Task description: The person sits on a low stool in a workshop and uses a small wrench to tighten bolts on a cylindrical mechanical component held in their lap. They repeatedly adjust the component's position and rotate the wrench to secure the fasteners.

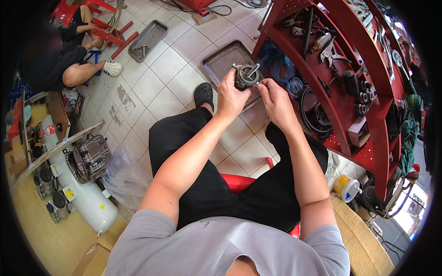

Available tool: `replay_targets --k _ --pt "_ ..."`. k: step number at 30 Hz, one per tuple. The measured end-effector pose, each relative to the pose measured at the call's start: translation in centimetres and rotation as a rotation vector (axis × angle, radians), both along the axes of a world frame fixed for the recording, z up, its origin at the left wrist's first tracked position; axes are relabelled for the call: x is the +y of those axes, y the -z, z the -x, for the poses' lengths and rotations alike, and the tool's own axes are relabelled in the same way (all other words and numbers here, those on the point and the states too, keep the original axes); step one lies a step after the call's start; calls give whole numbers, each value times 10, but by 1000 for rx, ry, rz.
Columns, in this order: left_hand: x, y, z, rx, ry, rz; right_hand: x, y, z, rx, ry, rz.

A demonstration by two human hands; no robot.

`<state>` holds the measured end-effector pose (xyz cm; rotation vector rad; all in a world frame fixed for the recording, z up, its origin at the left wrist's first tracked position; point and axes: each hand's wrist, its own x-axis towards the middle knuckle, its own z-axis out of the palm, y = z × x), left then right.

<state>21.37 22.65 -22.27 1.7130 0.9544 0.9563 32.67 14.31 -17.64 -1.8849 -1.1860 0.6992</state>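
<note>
My left hand (229, 94) is wrapped round a dark, round metal part (243, 82) with a ring-shaped top, held over a metal tray (212, 64) on the floor. A silver bar or tool (252, 71) lies at a slant across the ring. My right hand (271, 96) has its fingers closed at the part's lower right edge; what its fingertips grip is too small to make out.
A red tool rack (313, 92) stands at right. A person (55, 69) sits upper left beside another tray (152, 34) and red stand (117, 34). A white tank (92, 202) and plastic bag (124, 175) are lower left; a bucket (346, 186) lower right.
</note>
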Motion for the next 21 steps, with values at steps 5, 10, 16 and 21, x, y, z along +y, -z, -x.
replay_targets --k 5,10,16,21 --pt "-1 -1 -1 -35 -17 49 0 -4 0 22 62 86" --pt "1 2 -1 -37 -20 32 -4 14 -20 706 -9 137" --pt "1 -1 1 -31 -22 32 -1 2 -11 701 99 109" --pt "0 -3 0 -27 -32 14 -2 7 -16 796 40 91"
